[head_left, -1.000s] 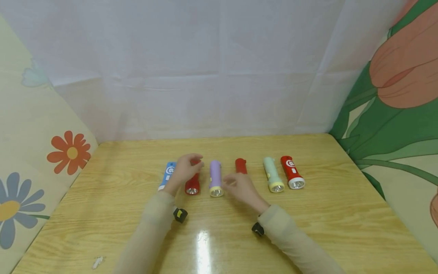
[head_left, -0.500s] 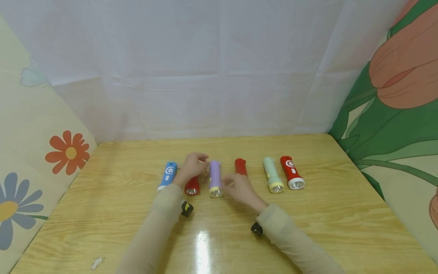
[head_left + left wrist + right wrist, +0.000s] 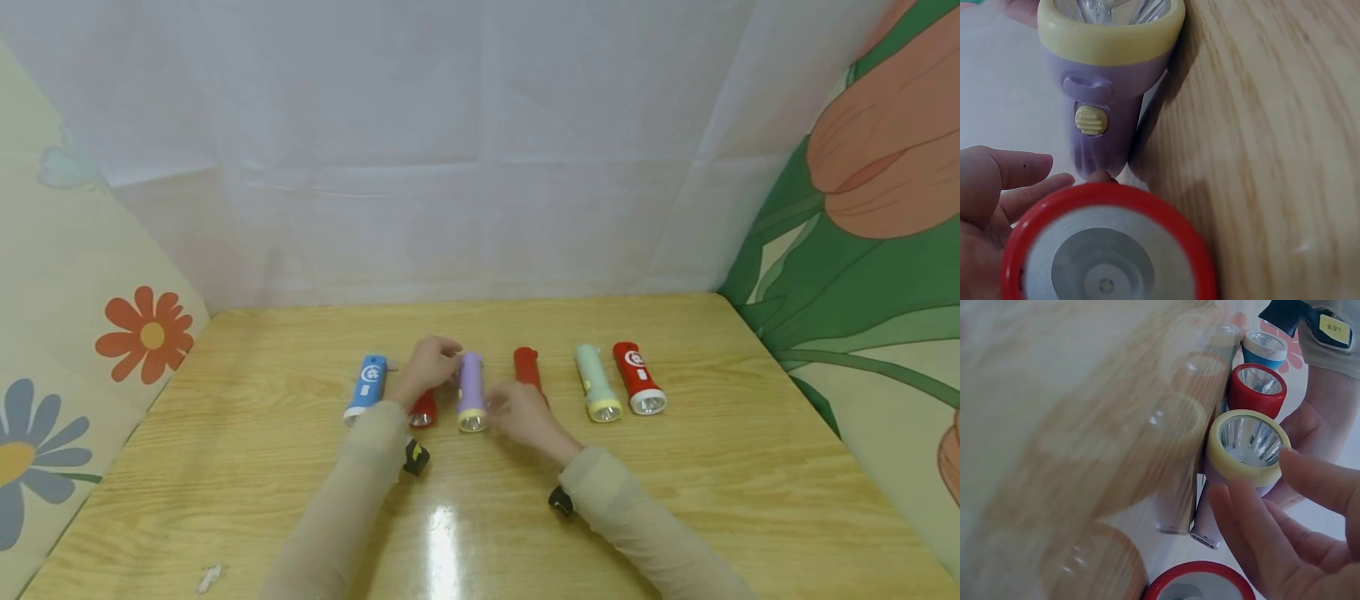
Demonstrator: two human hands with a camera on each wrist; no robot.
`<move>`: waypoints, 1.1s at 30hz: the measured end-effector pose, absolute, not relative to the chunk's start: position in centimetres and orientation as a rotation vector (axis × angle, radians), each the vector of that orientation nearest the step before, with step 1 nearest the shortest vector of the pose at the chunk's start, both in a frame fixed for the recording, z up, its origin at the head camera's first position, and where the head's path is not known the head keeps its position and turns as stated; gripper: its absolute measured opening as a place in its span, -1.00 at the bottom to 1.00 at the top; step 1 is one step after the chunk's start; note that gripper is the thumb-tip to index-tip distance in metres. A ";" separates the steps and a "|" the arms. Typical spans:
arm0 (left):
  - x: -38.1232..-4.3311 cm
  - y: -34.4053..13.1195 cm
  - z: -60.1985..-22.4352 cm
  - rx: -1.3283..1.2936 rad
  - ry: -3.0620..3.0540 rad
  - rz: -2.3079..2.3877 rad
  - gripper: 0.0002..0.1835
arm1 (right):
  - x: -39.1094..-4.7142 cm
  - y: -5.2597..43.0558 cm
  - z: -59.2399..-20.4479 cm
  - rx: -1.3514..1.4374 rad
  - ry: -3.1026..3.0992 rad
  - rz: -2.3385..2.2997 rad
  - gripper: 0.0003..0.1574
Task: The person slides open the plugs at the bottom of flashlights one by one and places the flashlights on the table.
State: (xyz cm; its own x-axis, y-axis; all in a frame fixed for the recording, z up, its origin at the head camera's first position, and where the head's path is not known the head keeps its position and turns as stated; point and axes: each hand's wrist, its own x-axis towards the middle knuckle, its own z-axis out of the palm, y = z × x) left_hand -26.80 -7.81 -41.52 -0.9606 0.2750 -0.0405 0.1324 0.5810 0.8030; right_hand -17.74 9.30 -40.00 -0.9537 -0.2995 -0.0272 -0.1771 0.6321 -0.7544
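Observation:
A purple flashlight [image 3: 472, 387] with a pale yellow head lies between my hands, lens toward me. At its back end is my left hand [image 3: 432, 367], fingertips right at the tail and thumb apart, as the left wrist view shows. My right hand [image 3: 519, 414] is beside the yellow head; in the right wrist view its loosely bent fingers [image 3: 1257, 528] come up to the rim. Below my left hand lies a red flashlight [image 3: 422, 410], partly hidden by it. Another red flashlight [image 3: 527, 365] lies behind my right hand, its front end covered.
On the wooden table [image 3: 300, 333], a blue flashlight [image 3: 367, 386] lies at the left of the row. To the right are a mint green flashlight [image 3: 595, 379] and a red one with a white rim [image 3: 639, 377]. A white cloth [image 3: 480, 233] hangs behind the table.
My left hand has moved right, from over the left red flashlight to the tail of the purple one, uncovering more of the blue flashlight. My right hand has barely moved.

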 end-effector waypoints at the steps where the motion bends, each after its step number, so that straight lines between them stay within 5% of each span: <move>1: -26.8 -7.7 -41.5 0.350 2.656 1.316 -0.69 | -17.8 9.3 -40.1 -0.396 2.704 -1.216 -0.68; 33: -26.7 -6.9 -40.6 0.367 2.735 1.173 -0.74 | -18.1 8.5 -39.8 -0.422 2.800 -0.955 -0.81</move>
State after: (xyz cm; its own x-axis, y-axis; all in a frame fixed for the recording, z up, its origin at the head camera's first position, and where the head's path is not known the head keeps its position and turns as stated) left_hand -26.66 -6.92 -40.59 -0.9600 0.2780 -0.0348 0.1664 0.6656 0.7275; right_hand -18.05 8.47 -39.81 -0.9486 -0.3118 -0.0534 -0.2142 0.7575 -0.6167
